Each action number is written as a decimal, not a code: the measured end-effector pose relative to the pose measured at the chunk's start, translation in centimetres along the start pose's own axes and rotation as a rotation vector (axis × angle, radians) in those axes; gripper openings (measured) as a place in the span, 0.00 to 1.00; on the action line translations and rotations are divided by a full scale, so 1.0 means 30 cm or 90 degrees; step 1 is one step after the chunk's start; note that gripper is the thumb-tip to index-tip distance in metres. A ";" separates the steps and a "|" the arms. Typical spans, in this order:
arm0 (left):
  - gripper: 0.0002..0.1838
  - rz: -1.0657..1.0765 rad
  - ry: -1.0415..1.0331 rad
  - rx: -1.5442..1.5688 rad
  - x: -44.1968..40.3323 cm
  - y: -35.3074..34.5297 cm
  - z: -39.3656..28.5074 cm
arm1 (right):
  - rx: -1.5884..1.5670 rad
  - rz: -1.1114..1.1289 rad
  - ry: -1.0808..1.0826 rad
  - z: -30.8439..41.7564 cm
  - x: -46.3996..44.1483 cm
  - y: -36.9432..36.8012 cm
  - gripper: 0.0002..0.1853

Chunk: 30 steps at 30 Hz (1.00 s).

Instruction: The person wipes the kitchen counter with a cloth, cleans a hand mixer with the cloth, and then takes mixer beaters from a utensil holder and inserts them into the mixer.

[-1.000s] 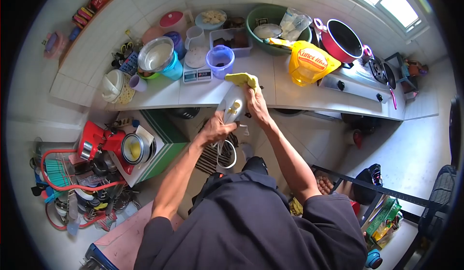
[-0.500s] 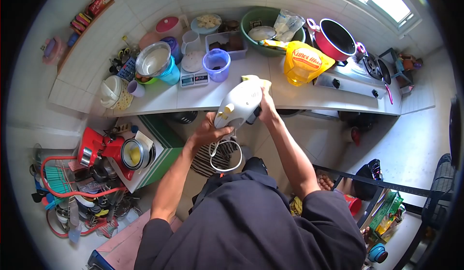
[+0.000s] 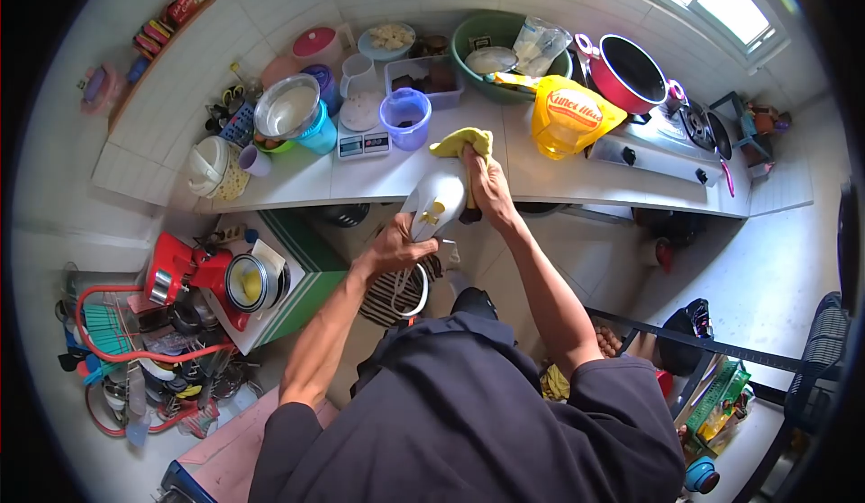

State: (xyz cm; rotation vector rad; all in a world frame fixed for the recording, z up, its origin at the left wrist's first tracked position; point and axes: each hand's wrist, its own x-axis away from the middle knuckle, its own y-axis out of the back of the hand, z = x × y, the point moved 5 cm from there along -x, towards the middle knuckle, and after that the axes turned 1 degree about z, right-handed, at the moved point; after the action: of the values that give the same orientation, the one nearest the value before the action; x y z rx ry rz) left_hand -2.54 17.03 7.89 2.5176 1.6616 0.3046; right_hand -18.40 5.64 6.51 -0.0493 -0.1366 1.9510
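Head view showed a white plastic hand mixer (image 3: 441, 192) by the near edge of the white counter (image 3: 369, 179), long axis near-left to far-right, rounded end far. Left hand (image 3: 398, 244) fingers curled round it; right hand (image 3: 489, 188) fingers pinched a yellow cloth (image 3: 464, 142), more exposed than earlier. A translucent rectangular tub (image 3: 447, 100) held dark-brown blocks (image 3: 440, 79).

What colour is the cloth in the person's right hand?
Yellowish green; the cloth shows in the head view, the only one here.
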 end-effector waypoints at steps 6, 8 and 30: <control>0.09 -0.157 0.079 0.151 -0.023 -0.012 0.000 | 0.169 -0.118 0.242 0.020 0.099 -0.102 0.23; 0.10 -0.206 0.002 0.100 -0.034 -0.011 0.008 | 0.156 -0.075 0.247 0.034 0.123 -0.100 0.23; 0.31 -0.038 -0.113 -0.531 -0.062 -0.087 0.116 | 0.722 0.590 0.176 0.003 -0.036 -0.214 0.35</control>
State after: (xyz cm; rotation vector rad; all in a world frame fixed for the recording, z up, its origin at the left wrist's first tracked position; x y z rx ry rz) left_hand -4.81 16.43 3.78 1.8053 1.1864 0.5969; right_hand -12.08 7.00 7.34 0.4324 1.3867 2.6046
